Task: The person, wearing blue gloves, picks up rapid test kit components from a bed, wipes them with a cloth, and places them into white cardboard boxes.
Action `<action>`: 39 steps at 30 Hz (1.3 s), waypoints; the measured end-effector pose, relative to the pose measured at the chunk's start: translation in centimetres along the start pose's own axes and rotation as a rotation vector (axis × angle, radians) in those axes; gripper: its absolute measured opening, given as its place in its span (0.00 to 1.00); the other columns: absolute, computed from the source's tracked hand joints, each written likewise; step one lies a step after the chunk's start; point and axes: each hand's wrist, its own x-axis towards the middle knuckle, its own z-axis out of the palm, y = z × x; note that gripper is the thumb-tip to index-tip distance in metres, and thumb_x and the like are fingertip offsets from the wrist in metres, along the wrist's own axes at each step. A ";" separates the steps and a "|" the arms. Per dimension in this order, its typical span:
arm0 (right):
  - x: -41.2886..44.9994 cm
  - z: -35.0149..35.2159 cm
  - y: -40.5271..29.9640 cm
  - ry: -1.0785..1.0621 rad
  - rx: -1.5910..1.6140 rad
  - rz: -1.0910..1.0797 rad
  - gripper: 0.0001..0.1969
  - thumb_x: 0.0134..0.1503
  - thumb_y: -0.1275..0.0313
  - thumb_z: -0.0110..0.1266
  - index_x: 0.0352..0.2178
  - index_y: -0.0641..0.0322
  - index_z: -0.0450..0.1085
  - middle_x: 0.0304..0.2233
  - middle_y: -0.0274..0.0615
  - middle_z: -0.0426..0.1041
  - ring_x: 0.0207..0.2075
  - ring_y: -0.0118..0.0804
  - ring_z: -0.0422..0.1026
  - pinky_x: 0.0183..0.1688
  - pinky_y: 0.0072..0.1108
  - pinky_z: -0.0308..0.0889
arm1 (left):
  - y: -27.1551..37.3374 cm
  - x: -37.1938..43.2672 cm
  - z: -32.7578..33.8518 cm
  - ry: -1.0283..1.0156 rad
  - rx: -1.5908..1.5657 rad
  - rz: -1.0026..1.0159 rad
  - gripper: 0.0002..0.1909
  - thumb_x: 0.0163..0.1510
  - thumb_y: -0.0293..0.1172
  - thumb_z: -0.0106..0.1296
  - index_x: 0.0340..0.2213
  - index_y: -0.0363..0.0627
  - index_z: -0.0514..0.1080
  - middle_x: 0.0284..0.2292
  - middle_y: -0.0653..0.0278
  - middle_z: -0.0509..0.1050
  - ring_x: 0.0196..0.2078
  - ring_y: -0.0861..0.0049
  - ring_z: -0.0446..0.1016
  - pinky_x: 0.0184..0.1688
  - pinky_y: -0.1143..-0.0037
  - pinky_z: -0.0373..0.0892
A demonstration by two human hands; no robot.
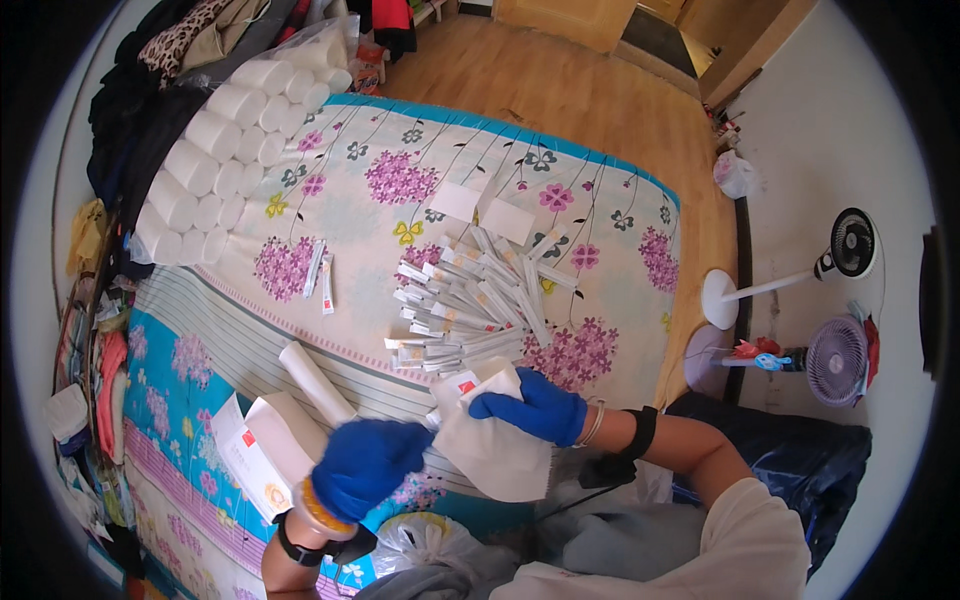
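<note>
My right hand (536,409), in a blue glove, grips a cream cloth or paper sheet (491,469) that hangs below the fingers. A small white piece with a red mark (457,386) shows beside its upper edge. My left hand (371,465), also blue-gloved, is blurred just left of the sheet; whether it pinches anything is hidden. Beyond my hands lies a heap of slim white packets (472,300) on the flowered bedspread (352,202). Left of my left hand an open white box (281,427) bears a red mark and writing. A white roll (316,382) lies behind it.
White paper rolls (202,157) are stacked at the left. Two loose packets (320,277) and two white cards (481,210) lie on the bedspread. A white fan (853,244) and a purple fan (836,360) stand at the right. A plastic bag (427,544) is near my body.
</note>
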 end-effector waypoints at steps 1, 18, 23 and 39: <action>0.0 0.1 -0.2 -0.007 0.004 0.001 0.13 0.49 0.65 0.44 0.31 0.62 0.68 0.24 0.48 0.70 0.25 0.34 0.69 0.29 0.21 0.61 | 0.0 0.0 -0.7 0.123 -0.172 -0.096 0.08 0.41 0.25 0.45 0.27 0.41 0.69 0.19 0.62 0.70 0.22 0.71 0.70 0.25 0.77 0.65; -3.5 -1.4 3.2 -0.095 -0.421 0.254 0.21 0.47 0.54 0.46 0.20 0.65 0.67 0.15 0.52 0.65 0.15 0.40 0.64 0.21 0.25 0.59 | -7.8 0.7 -4.7 0.973 -0.668 -0.335 0.21 0.51 0.42 0.39 0.13 0.40 0.65 0.08 0.72 0.58 0.09 0.88 0.53 0.12 0.86 0.48; -1.7 -0.8 3.2 -0.046 -0.473 0.352 0.19 0.47 0.56 0.46 0.24 0.65 0.68 0.16 0.48 0.66 0.18 0.36 0.66 0.23 0.22 0.60 | -17.3 3.2 -3.4 0.864 -1.234 -0.452 0.18 0.50 0.46 0.41 0.30 0.41 0.66 0.21 0.63 0.69 0.18 0.84 0.65 0.17 0.87 0.60; 0.2 -5.4 7.5 0.561 0.411 0.251 0.15 0.48 0.62 0.48 0.33 0.64 0.66 0.27 0.36 0.69 0.26 0.24 0.67 0.28 0.15 0.63 | -17.4 4.3 15.9 -0.125 0.465 -0.261 0.25 0.35 0.52 0.51 0.30 0.43 0.66 0.25 0.60 0.67 0.27 0.65 0.69 0.27 0.70 0.65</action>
